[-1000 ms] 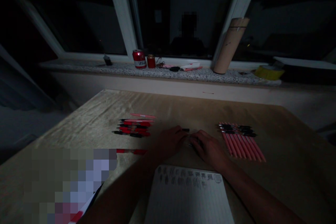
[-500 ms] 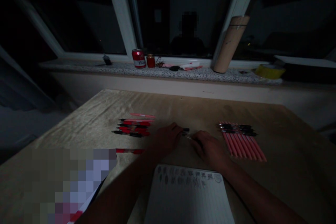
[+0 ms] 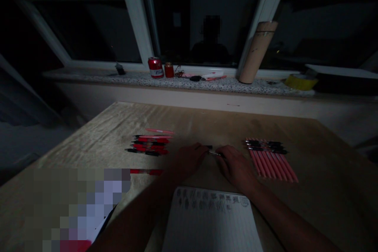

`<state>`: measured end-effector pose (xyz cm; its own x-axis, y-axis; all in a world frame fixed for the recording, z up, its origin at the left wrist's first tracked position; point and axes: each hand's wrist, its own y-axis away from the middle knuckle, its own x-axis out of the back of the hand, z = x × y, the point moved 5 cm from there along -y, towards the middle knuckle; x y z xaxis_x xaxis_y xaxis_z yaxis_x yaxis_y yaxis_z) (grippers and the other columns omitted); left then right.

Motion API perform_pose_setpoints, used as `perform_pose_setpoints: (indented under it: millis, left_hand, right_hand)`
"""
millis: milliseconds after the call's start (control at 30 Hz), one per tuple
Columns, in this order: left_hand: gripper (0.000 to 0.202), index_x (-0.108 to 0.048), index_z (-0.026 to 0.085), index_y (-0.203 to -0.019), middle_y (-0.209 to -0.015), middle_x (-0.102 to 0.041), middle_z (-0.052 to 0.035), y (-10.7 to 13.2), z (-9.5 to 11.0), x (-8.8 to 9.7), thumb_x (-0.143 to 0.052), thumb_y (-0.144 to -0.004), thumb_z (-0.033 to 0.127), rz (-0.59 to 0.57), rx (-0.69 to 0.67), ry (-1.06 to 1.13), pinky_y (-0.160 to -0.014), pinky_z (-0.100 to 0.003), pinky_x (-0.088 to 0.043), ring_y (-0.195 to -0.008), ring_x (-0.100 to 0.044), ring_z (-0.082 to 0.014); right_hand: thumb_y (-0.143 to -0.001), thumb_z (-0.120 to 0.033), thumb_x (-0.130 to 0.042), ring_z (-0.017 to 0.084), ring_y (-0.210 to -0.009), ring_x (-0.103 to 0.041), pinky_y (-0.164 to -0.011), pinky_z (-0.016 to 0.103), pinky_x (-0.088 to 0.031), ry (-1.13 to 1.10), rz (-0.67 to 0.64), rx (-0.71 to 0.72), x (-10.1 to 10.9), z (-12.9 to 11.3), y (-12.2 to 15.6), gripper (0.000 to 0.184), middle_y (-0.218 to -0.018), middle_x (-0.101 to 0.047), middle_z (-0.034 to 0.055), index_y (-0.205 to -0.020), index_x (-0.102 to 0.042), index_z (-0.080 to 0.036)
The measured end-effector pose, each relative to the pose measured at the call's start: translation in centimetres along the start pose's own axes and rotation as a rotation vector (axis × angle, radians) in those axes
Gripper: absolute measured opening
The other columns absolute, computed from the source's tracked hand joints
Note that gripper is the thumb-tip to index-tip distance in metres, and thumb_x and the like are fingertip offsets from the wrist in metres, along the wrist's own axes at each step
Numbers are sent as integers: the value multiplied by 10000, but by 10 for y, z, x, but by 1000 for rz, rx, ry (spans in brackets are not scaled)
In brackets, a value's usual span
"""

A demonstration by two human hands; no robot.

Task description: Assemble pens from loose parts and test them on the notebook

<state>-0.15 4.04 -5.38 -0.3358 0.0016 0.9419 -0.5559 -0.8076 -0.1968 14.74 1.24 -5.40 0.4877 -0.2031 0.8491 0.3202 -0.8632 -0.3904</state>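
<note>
My left hand [image 3: 189, 160] and my right hand [image 3: 236, 166] meet over the middle of the wooden table [image 3: 88, 141]. Both are closed on the ends of one thin pen [image 3: 213, 152], of which a short pale and dark stretch shows between the fingertips. A group of red pens [image 3: 151, 143] lies to the left of my left hand. Another red pen [image 3: 146, 171] lies alone nearer to me. To the right of my right hand a row of pink pens [image 3: 271, 161] lies with black pens across its far end. An open notebook [image 3: 211, 220] with handwriting lies just before my wrists.
A stone windowsill [image 3: 177, 82] beyond the table carries a red can [image 3: 155, 67], a small red jar [image 3: 169, 70], a tall cardboard tube [image 3: 256, 53] and a yellow tape roll [image 3: 300, 82]. The dark window glass mirrors a person. A blurred patch covers the near left corner.
My hands have stayed together on the pen, with only small finger movements; the pen between them shows a little more clearly now. The view has shifted slightly.
</note>
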Motion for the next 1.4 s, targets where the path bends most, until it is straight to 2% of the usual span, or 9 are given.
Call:
perform_pose_setpoints:
  millis: [333, 533, 700, 800, 900, 1067, 1167, 1300, 1400]
  left_hand:
    - [350, -486, 222, -1231, -1147, -620, -50, 0, 3, -7, -343, -913, 254, -65, -28, 48, -833, -340, -478, -960, -612, -194]
    - [356, -476, 222, -1234, -1148, -622, -51, 3, 5, -10, -364, -897, 207, -54, -101, 51, -826, -336, -481, -958, -617, -198]
    - [330, -510, 208, -1197, -1111, -636, -46, 2, 4, -6, -340, -915, 224, -5, -90, 65, -790, -313, -478, -916, -624, -192]
    - [308, -550, 202, -1139, -1057, -653, -39, 2, 3, 0, -339, -921, 255, 58, -54, 104, -778, -291, -472, -892, -623, -171]
    - [271, -579, 196, -1057, -978, -657, -36, 3, 0, 7, -359, -913, 264, 172, -3, 115, -751, -276, -460, -844, -617, -156]
    - [237, -587, 173, -972, -827, -638, -35, 7, -2, 15, -380, -899, 264, 317, 8, 123, -674, -247, -432, -722, -591, -133]
    - [205, -591, 167, -940, -779, -621, -29, 9, -1, 17, -412, -872, 241, 348, -36, 129, -637, -233, -416, -670, -570, -120]
    - [184, -591, 159, -909, -727, -599, -21, 10, 1, 18, -426, -842, 204, 351, -72, 142, -610, -219, -405, -629, -549, -106]
    - [186, -588, 163, -907, -716, -594, -18, 9, 1, 18, -419, -841, 205, 348, -69, 152, -620, -218, -411, -627, -545, -103]
  right_hand:
    - [-884, -213, -446, 212, -866, -536, -765, 337, -426, -16, 4, 43, -2, -1, 0, 134, -919, -593, 68, -961, -552, -189]
    - [-871, -189, -461, 215, -895, -531, -796, 357, -423, -47, -11, 92, -4, -3, 1, 166, -951, -599, 74, -1003, -561, -189]
    - [-869, -184, -456, 217, -898, -532, -794, 366, -422, -68, -12, 109, -3, -4, 2, 178, -959, -605, 79, -1004, -573, -196]
    - [-861, -191, -474, 222, -885, -528, -783, 374, -413, -63, 52, 88, 2, -3, 1, 171, -941, -616, 77, -991, -585, -199]
    - [-857, -203, -491, 231, -892, -529, -783, 383, -406, -71, 138, 57, 9, -2, 1, 165, -934, -627, 78, -991, -586, -195]
    - [-858, -215, -497, 214, -907, -550, -793, 367, -429, -232, 271, 27, 18, 0, 2, 154, -937, -637, 68, -988, -579, -206]
    - [-848, -243, -518, 201, -899, -569, -798, 364, -450, -375, 349, -66, 16, 8, 4, 152, -938, -636, 61, -982, -583, -218]
    - [-822, -303, -564, 193, -880, -587, -796, 375, -477, -577, 437, -208, 9, 23, 8, 239, -944, -636, 70, -1044, -577, -217]
    - [-817, -325, -573, 199, -908, -595, -824, 408, -479, -679, 453, -254, 3, 29, 9, 309, -990, -635, 83, -1107, -554, -222]
